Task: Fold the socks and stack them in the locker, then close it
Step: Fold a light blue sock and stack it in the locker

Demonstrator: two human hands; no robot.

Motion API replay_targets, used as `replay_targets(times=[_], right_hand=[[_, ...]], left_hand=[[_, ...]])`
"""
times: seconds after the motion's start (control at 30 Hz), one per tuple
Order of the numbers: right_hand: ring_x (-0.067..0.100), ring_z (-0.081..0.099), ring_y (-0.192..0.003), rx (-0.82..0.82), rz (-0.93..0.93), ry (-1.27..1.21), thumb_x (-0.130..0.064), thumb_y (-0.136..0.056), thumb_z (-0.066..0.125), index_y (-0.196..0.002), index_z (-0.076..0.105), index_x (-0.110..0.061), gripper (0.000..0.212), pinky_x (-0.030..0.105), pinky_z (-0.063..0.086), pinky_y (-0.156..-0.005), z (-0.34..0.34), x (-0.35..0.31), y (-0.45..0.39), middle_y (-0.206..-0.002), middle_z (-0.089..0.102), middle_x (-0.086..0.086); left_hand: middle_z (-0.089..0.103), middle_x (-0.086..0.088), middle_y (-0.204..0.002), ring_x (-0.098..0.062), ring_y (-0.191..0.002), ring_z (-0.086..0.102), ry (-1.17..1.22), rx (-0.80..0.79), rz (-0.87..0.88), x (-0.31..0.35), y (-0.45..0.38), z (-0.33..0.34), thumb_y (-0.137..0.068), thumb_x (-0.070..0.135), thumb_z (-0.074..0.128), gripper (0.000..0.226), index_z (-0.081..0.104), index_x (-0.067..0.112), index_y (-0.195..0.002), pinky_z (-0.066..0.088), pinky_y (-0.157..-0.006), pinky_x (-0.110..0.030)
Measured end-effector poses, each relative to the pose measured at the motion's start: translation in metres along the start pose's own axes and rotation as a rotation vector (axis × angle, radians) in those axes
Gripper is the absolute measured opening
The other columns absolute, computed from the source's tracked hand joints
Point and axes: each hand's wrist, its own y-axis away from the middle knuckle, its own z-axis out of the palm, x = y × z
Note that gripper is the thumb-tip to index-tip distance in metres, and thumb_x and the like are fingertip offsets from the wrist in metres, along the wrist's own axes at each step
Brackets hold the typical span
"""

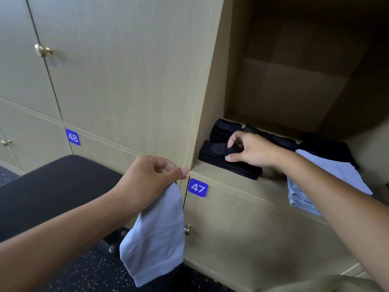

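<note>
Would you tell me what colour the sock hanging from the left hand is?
Pale lavender-grey, plain; the sock shows best in the head view.

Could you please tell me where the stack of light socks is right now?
In the head view, the light sock stack sits at the right front edge of the open locker shelf, beside the right forearm, right of the black socks.

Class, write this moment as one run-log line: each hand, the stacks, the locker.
left hand: pinches white sock | right hand: on black sock stack | white stack: right, on shelf | locker: open
</note>
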Motion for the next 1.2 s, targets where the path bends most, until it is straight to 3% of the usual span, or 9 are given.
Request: replay_targets(times=[0.2,0.4,0.47,0.57,0.7,0.83,0.97,1.1,1.2], right_hand=[[0.016,0.056,-0.091,-0.072,0.017,0.069,-0.041,-0.088,0.076,-0.108,0.053,-0.026,0.034,0.035,0.044,-0.079,0.01,0.007,-0.006,-0.116,0.059,0.003],[0.019,0.055,-0.103,-0.121,0.017,0.116,-0.042,-0.09,0.073,-0.11,0.051,-0.026,0.034,0.035,0.044,-0.087,0.014,0.007,-0.009,-0.123,0.057,0.001],[0.019,0.054,-0.104,-0.13,0.024,0.139,-0.044,-0.09,0.073,-0.111,0.051,-0.026,0.035,0.033,0.042,-0.084,0.013,0.004,-0.007,-0.124,0.056,0.001],[0.019,0.053,-0.115,-0.021,-0.045,0.169,-0.043,-0.088,0.074,-0.111,0.055,-0.026,0.034,0.031,0.038,-0.087,0.009,-0.002,0.004,-0.128,0.057,0.001],[0.004,0.061,-0.111,0.168,-0.221,-0.117,-0.036,-0.088,0.076,-0.105,0.067,-0.025,0.021,0.027,0.046,-0.097,0.007,-0.025,0.034,-0.114,0.068,-0.012],[0.01,0.069,-0.104,-0.087,-0.307,-0.406,-0.034,-0.08,0.083,-0.111,0.069,-0.018,0.038,0.037,0.053,-0.102,0.023,-0.05,0.057,-0.108,0.074,-0.003],[0.002,0.058,-0.122,-0.4,-0.302,-0.258,-0.059,-0.077,0.08,-0.13,0.057,-0.036,0.062,0.037,0.045,-0.111,0.06,-0.054,0.066,-0.128,0.064,-0.013],[0.007,0.058,-0.124,-0.486,-0.282,-0.245,-0.037,-0.086,0.08,-0.122,0.066,-0.027,0.04,0.04,0.041,-0.113,0.076,-0.045,0.069,-0.126,0.068,-0.013],[0.01,0.063,-0.118,-0.522,-0.243,-0.266,-0.025,-0.088,0.079,-0.116,0.07,-0.022,0.03,0.042,0.045,-0.111,0.078,-0.038,0.068,-0.121,0.071,-0.009]], left_hand=[[0.077,-0.006,-0.086,-0.003,-0.072,0.061,-0.009,0.012,-0.026,0.0,0.0,-0.001,-0.087,0.044,0.075,0.031,0.077,0.022,-0.065,0.043,-0.074,-0.022],[0.075,-0.012,-0.099,-0.026,-0.093,0.069,-0.027,0.005,-0.022,0.001,0.0,-0.001,-0.087,0.049,0.073,0.027,0.079,0.027,-0.07,0.045,-0.083,-0.028],[0.077,-0.002,-0.089,-0.013,-0.089,0.071,-0.014,0.014,-0.037,0.002,0.001,-0.003,-0.088,0.048,0.072,0.031,0.08,0.022,-0.073,0.047,-0.081,-0.026],[0.077,0.011,-0.084,0.006,-0.081,0.068,0.017,-0.012,-0.046,0.006,0.002,-0.006,-0.089,0.053,0.069,0.037,0.081,0.018,-0.08,0.047,-0.076,-0.02],[0.077,-0.006,-0.094,-0.008,-0.088,0.069,0.131,-0.12,-0.05,0.009,0.001,-0.012,-0.086,0.055,0.067,0.048,0.079,0.01,-0.095,0.052,-0.087,-0.029],[0.068,-0.012,-0.091,-0.018,-0.085,0.063,0.261,-0.23,-0.021,0.014,-0.001,-0.016,-0.081,0.043,0.073,0.057,0.068,-0.007,-0.108,0.05,-0.074,-0.024],[0.073,-0.012,-0.089,-0.019,-0.08,0.071,0.341,-0.356,-0.002,0.018,-0.002,-0.019,-0.078,0.019,0.077,0.026,0.067,0.002,-0.095,0.055,-0.066,-0.02],[0.07,-0.012,-0.086,-0.02,-0.08,0.069,0.33,-0.402,0.0,0.014,-0.002,-0.022,-0.075,0.005,0.087,0.03,0.06,0.009,-0.087,0.056,-0.07,-0.022],[0.063,-0.013,-0.084,-0.02,-0.08,0.063,0.312,-0.402,0.006,0.01,-0.001,-0.028,-0.077,0.017,0.081,0.027,0.056,0.009,-0.085,0.055,-0.071,-0.023]])
